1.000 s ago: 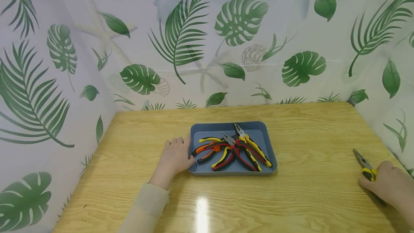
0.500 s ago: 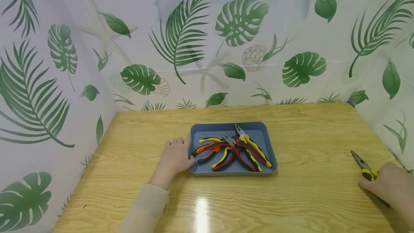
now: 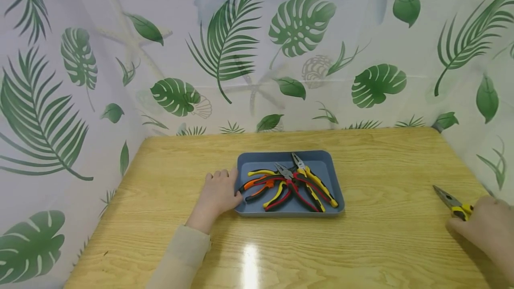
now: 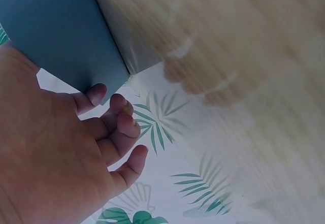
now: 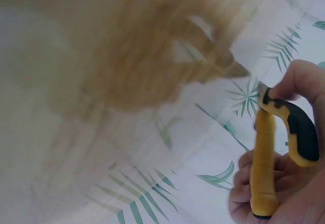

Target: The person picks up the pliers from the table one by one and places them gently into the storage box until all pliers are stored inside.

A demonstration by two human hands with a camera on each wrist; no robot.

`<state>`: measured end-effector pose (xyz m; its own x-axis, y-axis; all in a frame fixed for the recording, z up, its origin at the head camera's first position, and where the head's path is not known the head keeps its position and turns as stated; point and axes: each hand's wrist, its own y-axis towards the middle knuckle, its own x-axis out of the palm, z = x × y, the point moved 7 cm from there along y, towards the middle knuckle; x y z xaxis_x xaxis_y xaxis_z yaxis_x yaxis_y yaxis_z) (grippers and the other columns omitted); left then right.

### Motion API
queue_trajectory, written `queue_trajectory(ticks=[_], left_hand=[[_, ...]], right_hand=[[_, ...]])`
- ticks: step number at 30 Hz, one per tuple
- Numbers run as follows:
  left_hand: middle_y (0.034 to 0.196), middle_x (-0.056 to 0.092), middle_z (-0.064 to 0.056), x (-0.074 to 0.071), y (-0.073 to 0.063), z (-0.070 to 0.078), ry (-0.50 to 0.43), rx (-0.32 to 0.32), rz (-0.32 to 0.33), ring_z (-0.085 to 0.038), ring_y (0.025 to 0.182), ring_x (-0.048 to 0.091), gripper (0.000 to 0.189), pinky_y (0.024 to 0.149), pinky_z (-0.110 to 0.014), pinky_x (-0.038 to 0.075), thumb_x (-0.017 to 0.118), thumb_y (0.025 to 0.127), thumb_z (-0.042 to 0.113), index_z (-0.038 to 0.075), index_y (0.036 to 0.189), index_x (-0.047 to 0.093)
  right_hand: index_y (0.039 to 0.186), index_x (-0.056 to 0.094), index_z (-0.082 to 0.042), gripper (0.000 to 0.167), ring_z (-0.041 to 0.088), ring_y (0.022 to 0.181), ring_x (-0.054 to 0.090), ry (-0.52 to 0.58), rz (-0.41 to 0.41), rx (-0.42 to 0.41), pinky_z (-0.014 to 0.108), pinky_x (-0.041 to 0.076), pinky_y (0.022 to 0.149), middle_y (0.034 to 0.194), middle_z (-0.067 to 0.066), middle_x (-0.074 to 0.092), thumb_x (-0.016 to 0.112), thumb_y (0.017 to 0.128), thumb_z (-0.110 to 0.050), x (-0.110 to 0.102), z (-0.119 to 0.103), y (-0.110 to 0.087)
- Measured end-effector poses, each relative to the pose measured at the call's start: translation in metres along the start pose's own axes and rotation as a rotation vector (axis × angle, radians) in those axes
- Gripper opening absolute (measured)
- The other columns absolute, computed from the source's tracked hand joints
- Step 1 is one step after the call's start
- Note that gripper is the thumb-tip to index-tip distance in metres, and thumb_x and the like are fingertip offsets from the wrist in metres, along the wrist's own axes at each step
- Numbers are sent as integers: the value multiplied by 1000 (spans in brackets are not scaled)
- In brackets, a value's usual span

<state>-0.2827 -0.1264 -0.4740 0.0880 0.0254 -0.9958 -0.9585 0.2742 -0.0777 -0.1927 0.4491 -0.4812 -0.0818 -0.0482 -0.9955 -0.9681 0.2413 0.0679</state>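
My left hand (image 3: 217, 193) is at the left end of a blue-grey tray (image 3: 285, 214). The left wrist view has the thumb passing behind the tray's wall (image 4: 61, 26) and the index fingertip against its near side, so the wall is pinched. The other fingers curl loosely off it. At the right of the table my right hand (image 3: 487, 226) grips needle-nose pliers (image 3: 449, 200), metal tip pointing away and left. Their yellow-and-black handles (image 5: 264, 163) stand spread in the right wrist view, one under the thumb, one by the curled fingers.
Several pliers lie overlapping in the tray: orange-handled pliers (image 3: 253, 183), red-and-black pliers (image 3: 297, 191) and yellow-and-black pliers (image 3: 319, 186). Wood-grain table (image 3: 381, 244) lies between the tray and the right hand. A leaf-print cloth (image 3: 249, 57) borders the back and sides.
The right hand's pliers have shifted slightly left, and the lower handle end, visible below the hand before, is hidden now. The left hand and tray stay put.
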Motion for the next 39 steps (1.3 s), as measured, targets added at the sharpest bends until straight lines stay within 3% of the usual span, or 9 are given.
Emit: queue_trajectory(ticks=[6,21,39], left_hand=[[138,63,-22,0,1,0,-5,-4,-6,-39,126,59,66,104,-55,43,67,98,36,7,154,48],[135,64,-21,-1,1,2,5,2,-13,-39,125,59,62,104,-55,44,67,98,34,7,151,49],[134,64,-21,1,1,1,-2,-5,-13,-40,124,59,62,104,-56,44,67,98,35,7,151,49]], right_hand=[[75,42,11,58,33,54,46,23,177,-95,38,35,50,61,19,43,84,71,-29,-13,-12,-4],[68,41,5,51,27,50,41,54,293,-213,35,31,46,56,14,40,81,62,-27,-22,-25,-9],[80,49,14,56,27,55,45,33,122,-176,34,35,47,65,18,47,85,73,-29,-23,-31,5]])
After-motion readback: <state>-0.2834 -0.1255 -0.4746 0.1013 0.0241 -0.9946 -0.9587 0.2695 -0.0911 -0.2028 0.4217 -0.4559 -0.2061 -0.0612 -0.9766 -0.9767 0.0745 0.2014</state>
